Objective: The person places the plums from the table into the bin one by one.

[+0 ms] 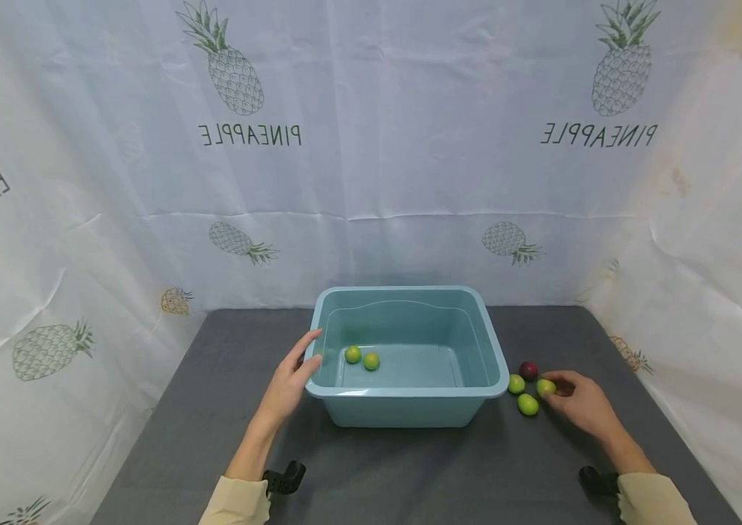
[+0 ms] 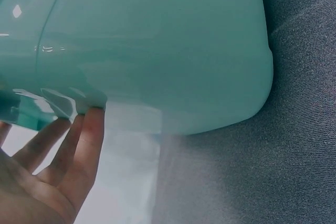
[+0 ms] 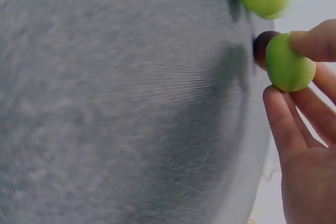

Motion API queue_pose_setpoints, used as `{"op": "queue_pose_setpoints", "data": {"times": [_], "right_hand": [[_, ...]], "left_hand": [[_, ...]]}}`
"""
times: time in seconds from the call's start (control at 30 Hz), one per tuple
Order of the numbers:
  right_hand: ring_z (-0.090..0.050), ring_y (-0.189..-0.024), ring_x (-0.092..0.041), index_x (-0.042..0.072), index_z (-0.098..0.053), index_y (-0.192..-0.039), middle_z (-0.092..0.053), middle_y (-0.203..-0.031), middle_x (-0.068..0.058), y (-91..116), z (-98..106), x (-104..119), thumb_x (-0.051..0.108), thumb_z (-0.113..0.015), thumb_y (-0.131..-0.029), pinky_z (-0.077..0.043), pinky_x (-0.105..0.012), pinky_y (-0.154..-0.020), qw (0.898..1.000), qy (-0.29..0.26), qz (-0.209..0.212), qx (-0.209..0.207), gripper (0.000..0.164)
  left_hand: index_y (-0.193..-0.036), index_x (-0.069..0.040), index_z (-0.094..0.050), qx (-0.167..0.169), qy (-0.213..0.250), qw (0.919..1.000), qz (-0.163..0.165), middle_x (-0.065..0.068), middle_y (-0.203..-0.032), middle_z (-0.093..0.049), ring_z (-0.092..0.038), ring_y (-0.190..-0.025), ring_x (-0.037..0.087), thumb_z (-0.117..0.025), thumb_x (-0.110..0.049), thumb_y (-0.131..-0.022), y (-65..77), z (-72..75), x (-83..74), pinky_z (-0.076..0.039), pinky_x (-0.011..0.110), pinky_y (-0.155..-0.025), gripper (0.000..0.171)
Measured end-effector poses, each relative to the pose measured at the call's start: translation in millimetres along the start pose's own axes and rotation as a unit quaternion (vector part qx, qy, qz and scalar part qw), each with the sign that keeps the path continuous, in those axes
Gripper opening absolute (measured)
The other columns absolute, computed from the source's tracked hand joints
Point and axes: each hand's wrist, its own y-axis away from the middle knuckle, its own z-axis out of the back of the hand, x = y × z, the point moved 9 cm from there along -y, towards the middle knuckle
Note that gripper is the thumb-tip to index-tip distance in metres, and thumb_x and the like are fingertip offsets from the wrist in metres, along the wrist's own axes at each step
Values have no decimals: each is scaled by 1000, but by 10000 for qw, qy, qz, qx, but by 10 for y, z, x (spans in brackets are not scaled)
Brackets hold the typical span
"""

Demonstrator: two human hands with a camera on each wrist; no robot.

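Green fruit (image 3: pixel 287 65), right hand (image 1: pixel 582 405) pinching | basin (image 1: pixel 404 413) apart | left hand (image 1: pixel 287 386) touches rim (image 1: pixel 404 392), seemingly spread

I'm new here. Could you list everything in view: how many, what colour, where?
Table: one, dark grey, in front of the person
Basin: one, blue-green, on the table
Cloth: sheet count unclear, whitish, pineapple prints, behind and beside the table
Green fruits: five, green, two inside the basin, two right of it, one held
Red fruit: one, dark red, right of the basin
Wrist cameras: two, black, one at each wrist
Sleeves: two, beige, on the forearms
Left hand: one, bare, at the basin's left rim
Right hand: one, bare, pinching a green fruit
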Motion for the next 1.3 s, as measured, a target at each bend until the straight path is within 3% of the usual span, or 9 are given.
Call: {"op": "queue_pose_setpoints", "data": {"times": [0.33, 0.6, 0.83, 0.97, 1.1, 1.23, 1.3], "right_hand": [[-61, -96, -31, 6, -61, -121, -61, -117, -18, -11, 167, 227, 36, -68, -88, -51, -37, -72, 9998, -46, 150, -81, 46], [-61, -94, -21, 9, -62, -120, -61, -116, -14, -42, 249, 435, 40, -67, -88, -50, -29, -71, 9995, -251, 197, -50, 45], [-61, -98, -27, 11, -62, -121, -60, -119, -14, -64, 317, 671, 41, -66, -88, -51, -31, -73, 9988, -375, 324, -11, 44], [-61, -99, -29, 12, -61, -121, -60, -118, -11, -88, 336, 804, 40, -67, -88, -51, -32, -76, 9980, -395, 491, 13, 43], [-62, -98, -26, 13, -61, -121, -61, -117, -9, -103, 353, 931, 39, -66, -89, -50, -34, -76, 9972, -370, 647, 68, 41], [-63, -95, -21, 15, -61, -120, -61, -115, -8, -113, 376, 1062, 38, -67, -89, -50, -35, -76, 9962, -370, 780, 102, 39], [-64, -95, -21, 15, -61, -119, -61, -115, -7, -118, 390, 1127, 37, -67, -89, -50, -35, -77, 9956, -406, 838, 105, 38]], "left_hand": [[-147, -18, -37, -45, -69, 10000, -6, 11, -154, -25, -37, -134, 33, -47, -22, -101, 3, 2, -29, -34, 56, -99, 46], [-145, -28, -37, -95, -12, 9999, -49, 5, -154, -25, -37, -134, 31, -48, -31, -101, -94, 1, 266, -33, 57, -100, 46], [-142, -37, -39, -211, -45, 9998, -57, 1, -153, -28, -39, -132, 29, -49, -32, -100, -114, 17, 309, -33, 58, -99, 43], [-143, -34, -39, -165, -17, 9998, 84, 2, -153, -27, -39, -133, 29, -50, -31, -100, -114, 23, 294, -32, 57, -101, 44], [-145, -25, -39, -56, 48, 9999, 133, 8, -153, -28, -41, -131, 31, -50, -26, -100, -78, 23, 157, -34, 55, -99, 46], [-146, -15, -38, 9, 24, 10000, -10, 14, -153, -27, -41, -130, 34, -49, -21, -100, -48, 20, 27, -37, 52, -97, 48], [-146, -17, -39, -3, 39, 10000, -22, 13, -152, -29, -43, -129, 33, -50, -21, -100, -62, 21, 70, -38, 50, -96, 47]]}}
